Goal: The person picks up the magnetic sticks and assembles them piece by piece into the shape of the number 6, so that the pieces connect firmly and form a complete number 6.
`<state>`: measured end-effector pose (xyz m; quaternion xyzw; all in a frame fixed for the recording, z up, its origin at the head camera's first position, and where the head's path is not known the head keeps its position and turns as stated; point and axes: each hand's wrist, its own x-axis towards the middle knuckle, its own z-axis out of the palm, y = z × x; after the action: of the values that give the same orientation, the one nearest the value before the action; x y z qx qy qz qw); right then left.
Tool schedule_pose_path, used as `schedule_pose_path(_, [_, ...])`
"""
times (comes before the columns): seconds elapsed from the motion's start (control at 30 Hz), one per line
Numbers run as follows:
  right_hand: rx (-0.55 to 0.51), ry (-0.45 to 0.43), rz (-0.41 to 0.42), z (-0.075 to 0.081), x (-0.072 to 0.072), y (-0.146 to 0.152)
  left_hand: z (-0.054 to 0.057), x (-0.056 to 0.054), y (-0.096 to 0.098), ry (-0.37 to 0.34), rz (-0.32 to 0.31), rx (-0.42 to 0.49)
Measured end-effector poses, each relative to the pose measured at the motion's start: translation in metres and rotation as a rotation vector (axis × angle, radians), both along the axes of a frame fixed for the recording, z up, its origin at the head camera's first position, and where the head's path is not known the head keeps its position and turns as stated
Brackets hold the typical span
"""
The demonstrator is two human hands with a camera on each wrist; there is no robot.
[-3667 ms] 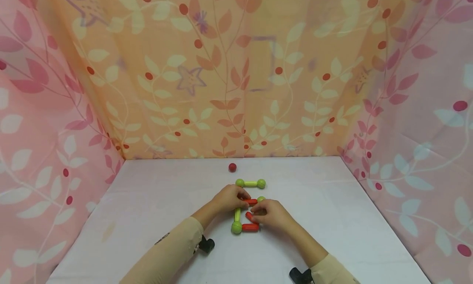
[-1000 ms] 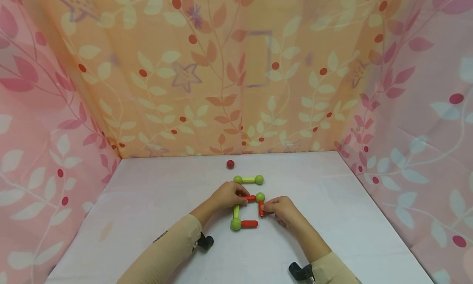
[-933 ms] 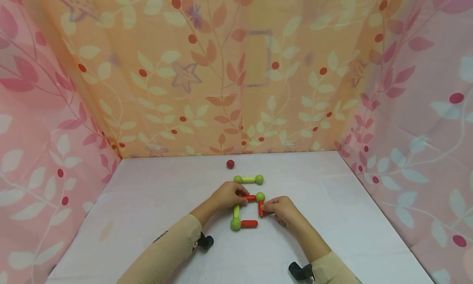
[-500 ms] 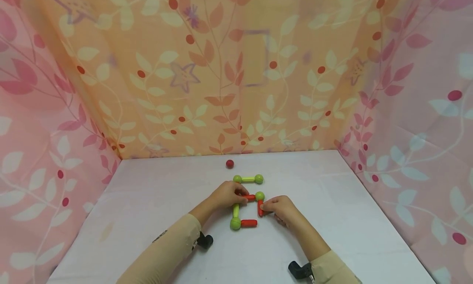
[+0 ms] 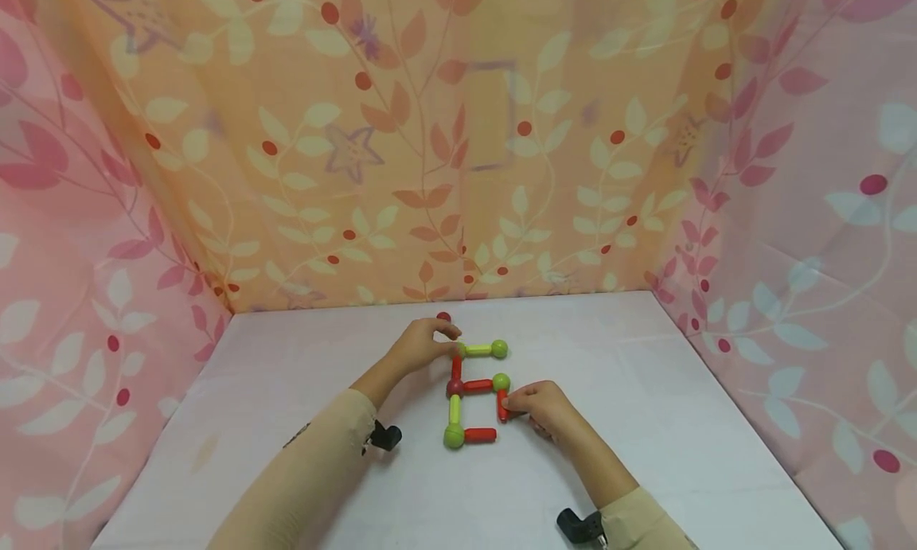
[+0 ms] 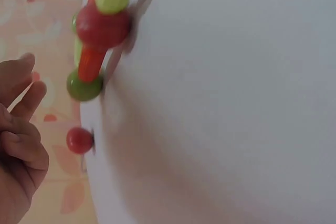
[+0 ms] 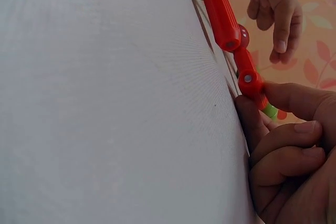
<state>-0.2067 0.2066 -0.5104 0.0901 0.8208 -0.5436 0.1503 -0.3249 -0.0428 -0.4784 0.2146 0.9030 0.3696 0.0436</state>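
Note:
My right hand (image 5: 544, 407) pinches a short red magnetic rod (image 5: 502, 408) between thumb and forefinger; its far end meets a green ball (image 5: 501, 383). In the right wrist view this rod (image 7: 249, 77) shows a metal tip. My left hand (image 5: 423, 347) is raised by the figure's upper left corner, thumb and forefinger apart, nothing between them. Just beyond its fingers lies a loose red ball (image 5: 443, 317), partly covered in the head view but whole in the left wrist view. The joined figure has a dark red ball (image 5: 454, 388) at its middle left and a green ball (image 5: 454, 435) at its lower left.
A yellow-green rod (image 5: 478, 350) runs along the figure's top to another green ball (image 5: 499, 349). A red rod (image 5: 480, 434) points right from the bottom ball, its right end free. The white tabletop (image 5: 322, 335) ends at a patterned cloth (image 5: 358, 216).
My left hand has let go of the middle red rod and moved up and away, toward the loose red ball. Earlier, my right hand brought its red rod upright against the green ball and still holds it.

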Motion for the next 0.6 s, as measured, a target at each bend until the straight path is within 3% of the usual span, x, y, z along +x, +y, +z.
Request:
schedule_pose_path(0.13, [-0.006, -0.005, -0.001, 0.001, 0.0, 0.0, 0.003, -0.019, -0.009, 0.069, 0.056, -0.009])
schedule_pose_path(0.3, [-0.002, -0.023, -0.002, 0.0, -0.001, 0.0, -0.003, -0.038, -0.017, 0.081, 0.117, -0.01])
schedule_pose_path(0.6, [0.0, -0.027, 0.011, 0.002, 0.0, 0.001, -0.019, -0.062, -0.017, -0.066, 0.206, 0.124])
